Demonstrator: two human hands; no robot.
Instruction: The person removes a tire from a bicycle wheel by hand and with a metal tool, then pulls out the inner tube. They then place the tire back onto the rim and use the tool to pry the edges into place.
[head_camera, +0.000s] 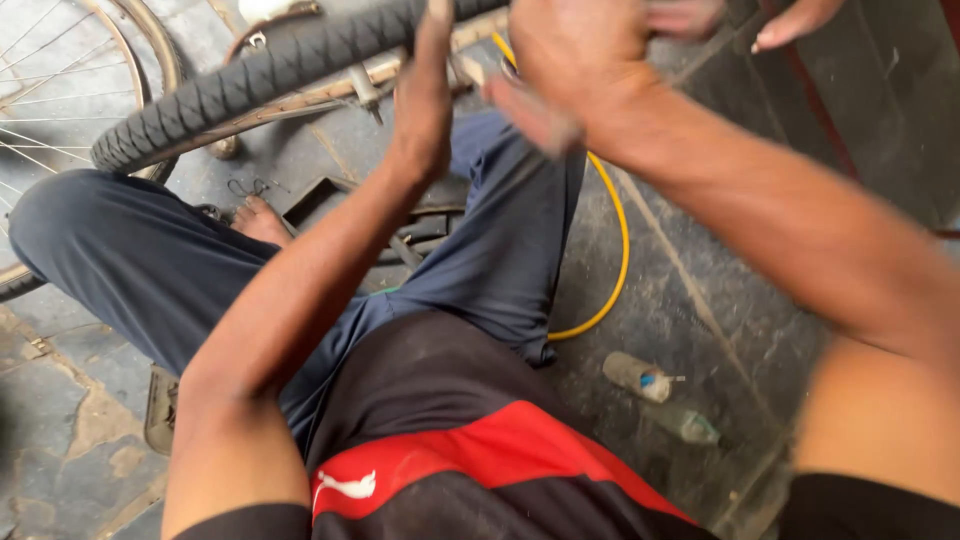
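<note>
Now we sit on the stone floor (690, 300) with our legs in dark blue trousers, and a bicycle wheel lies across in front of us. Our left hand (425, 95) is raised up to the black tyre (250, 80), with the palm turned sideways and the fingers pointing up to the rim (300, 103); the fingertips go out of the top edge of the picture, so we cannot tell if they are spread or pressed on something. Our right hand (570, 65) is near the same place, just to the right of the left one, and it is blurred. Its fingers look bent, but we cannot tell if they pinch anything.

The tyre sits on a worn, rusty rim and runs from the left side up to the top middle. Behind it, at the left edge, we see a second wheel (60, 80) with thin spokes. A yellow hose (620, 250) curves on the floor beside our right leg. Near it, more to the lower right, lie two small bottles (640, 378), close to each other. Between our legs there is a dark metal tray (320, 200) and our bare foot (260, 220). At the top right, another person's hand (795, 22) is visible, apart from ours.
</note>
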